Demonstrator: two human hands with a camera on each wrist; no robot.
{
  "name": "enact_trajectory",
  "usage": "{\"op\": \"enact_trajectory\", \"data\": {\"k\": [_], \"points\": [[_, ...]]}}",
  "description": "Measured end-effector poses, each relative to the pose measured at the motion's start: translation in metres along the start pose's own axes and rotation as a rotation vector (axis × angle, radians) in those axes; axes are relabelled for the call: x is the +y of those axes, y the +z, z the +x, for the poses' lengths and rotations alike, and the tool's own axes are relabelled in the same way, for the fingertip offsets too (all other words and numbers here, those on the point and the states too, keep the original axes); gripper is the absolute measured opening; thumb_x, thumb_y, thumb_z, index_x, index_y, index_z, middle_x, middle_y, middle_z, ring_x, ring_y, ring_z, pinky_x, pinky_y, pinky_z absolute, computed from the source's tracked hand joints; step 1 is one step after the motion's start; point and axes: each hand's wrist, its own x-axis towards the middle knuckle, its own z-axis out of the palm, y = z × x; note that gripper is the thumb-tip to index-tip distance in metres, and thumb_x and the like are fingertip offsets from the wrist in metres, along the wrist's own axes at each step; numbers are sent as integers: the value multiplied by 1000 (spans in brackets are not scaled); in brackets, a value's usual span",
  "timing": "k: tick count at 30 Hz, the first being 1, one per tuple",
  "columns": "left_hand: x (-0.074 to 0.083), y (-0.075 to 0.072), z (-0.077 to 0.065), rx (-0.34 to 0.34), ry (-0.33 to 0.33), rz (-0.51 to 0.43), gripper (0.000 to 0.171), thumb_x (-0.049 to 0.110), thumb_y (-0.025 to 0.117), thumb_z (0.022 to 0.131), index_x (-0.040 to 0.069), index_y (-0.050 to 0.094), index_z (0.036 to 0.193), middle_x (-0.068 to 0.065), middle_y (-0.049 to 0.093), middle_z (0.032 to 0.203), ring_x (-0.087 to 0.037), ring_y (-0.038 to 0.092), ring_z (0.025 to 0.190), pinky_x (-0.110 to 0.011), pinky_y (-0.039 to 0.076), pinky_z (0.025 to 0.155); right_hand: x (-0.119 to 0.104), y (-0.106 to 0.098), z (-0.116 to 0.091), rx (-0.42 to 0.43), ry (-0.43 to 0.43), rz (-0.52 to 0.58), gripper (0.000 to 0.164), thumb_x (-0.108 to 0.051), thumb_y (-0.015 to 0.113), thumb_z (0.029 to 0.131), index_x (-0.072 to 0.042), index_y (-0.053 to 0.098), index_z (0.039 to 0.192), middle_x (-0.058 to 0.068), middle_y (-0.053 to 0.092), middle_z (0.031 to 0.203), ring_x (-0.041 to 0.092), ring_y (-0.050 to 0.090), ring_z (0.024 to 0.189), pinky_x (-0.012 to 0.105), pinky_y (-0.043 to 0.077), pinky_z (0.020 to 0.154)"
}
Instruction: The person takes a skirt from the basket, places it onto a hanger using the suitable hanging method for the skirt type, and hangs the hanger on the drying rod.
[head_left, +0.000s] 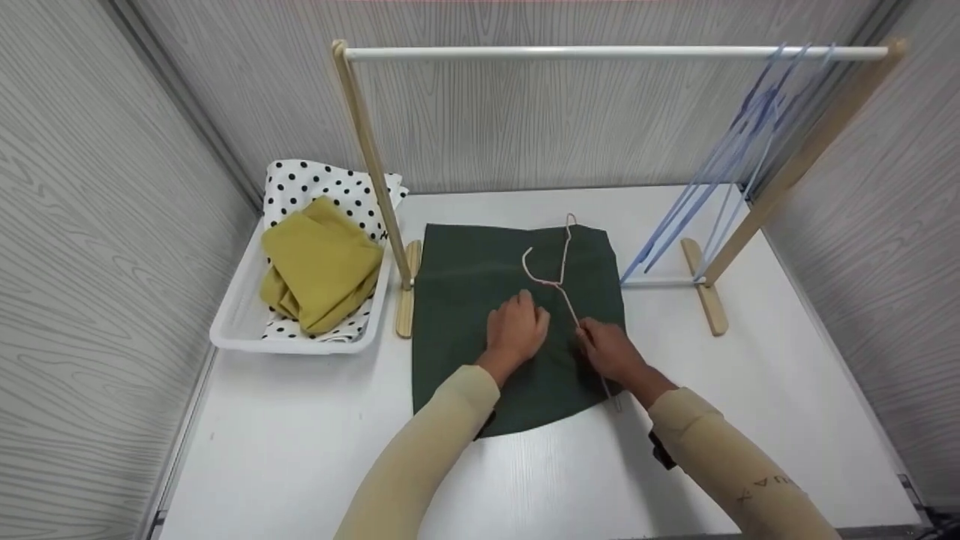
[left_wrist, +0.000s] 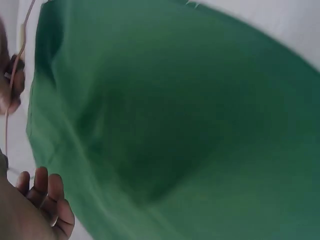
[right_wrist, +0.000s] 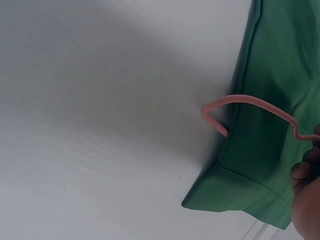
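Observation:
A dark green cloth (head_left: 480, 300) lies spread on the white table, reaching under both hands. My right hand (head_left: 611, 351) grips one arm of a thin pink hanger (head_left: 566, 298). The hanger's hook lies over the cloth's upper right part. Its near end pokes past the cloth's edge, where the right wrist view shows the bent pink end (right_wrist: 240, 99) looping over the hem and partly under it. My left hand (head_left: 517, 330) hovers over the middle of the cloth, left of the hanger. In the left wrist view its fingers (left_wrist: 56, 187) are loosely curled with nothing seen between them.
A white basket (head_left: 289, 346) on the left holds a folded mustard cloth (head_left: 322, 266) on a white polka-dot cloth (head_left: 289, 180). A wooden rack with a white rail (head_left: 562, 52) spans the back. Several blue hangers (head_left: 724, 161) hang at its right end.

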Motion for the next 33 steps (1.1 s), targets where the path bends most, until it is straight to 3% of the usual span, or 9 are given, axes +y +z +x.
{"op": "enact_trajectory", "data": {"k": [6,10,13,15,17,21,23,26,33], "points": [[1,-19,17,84,-64,-99,46,44,46,102,5,56,123,-11,67,110,-27,65,102,-46,48,92,0,2,-3,-29,-12,23,20,-19,48,106,-6,62,104,6,60,86,20,56,78,37,47,72],[7,-20,20,142,-78,-119,46,51,49,101,8,59,115,-8,67,104,-24,65,98,-43,48,88,-2,2,-4,-25,-41,49,19,-19,49,105,-6,62,101,5,59,83,19,55,77,35,46,70],[11,-19,20,201,-72,-145,37,46,54,101,11,62,106,-6,67,97,-22,65,92,-40,49,83,-1,1,-5,0,-83,1,19,-19,52,104,-7,65,98,4,59,81,19,54,76,36,46,70],[14,-18,20,234,-60,-150,32,43,56,100,12,63,101,-5,67,94,-21,65,89,-38,49,80,4,1,-2,83,-138,-65,19,-18,54,102,-6,68,94,6,61,80,23,55,77,41,48,74],[15,-17,20,263,-48,-142,29,40,57,100,12,64,97,-5,67,91,-20,65,86,-38,48,78,14,5,3,238,-161,-145,19,-15,54,100,-4,69,94,11,64,83,29,56,81,47,47,79],[12,-18,21,327,-35,-124,24,34,60,99,12,65,92,-3,67,86,-19,65,81,-37,47,74,42,26,15,538,-113,-277,16,-9,54,98,2,65,100,21,64,97,40,56,93,55,45,82],[12,-18,20,362,-19,-105,22,32,62,98,12,66,90,-2,67,84,-18,64,78,-36,46,72,54,39,17,581,-68,-332,16,-8,53,99,2,63,105,23,62,102,42,55,97,56,45,81],[13,-18,18,421,28,-58,19,28,64,96,12,66,88,-1,66,80,-16,63,74,-33,44,68,65,50,12,582,-52,-380,15,-5,54,97,0,62,109,22,60,108,43,54,103,58,43,81],[11,-30,23,503,148,84,16,25,62,96,9,64,92,-3,63,78,-16,62,72,-30,44,64,66,52,10,615,-14,-380,16,-4,56,96,-2,65,110,20,60,112,40,53,108,57,41,85]]}}
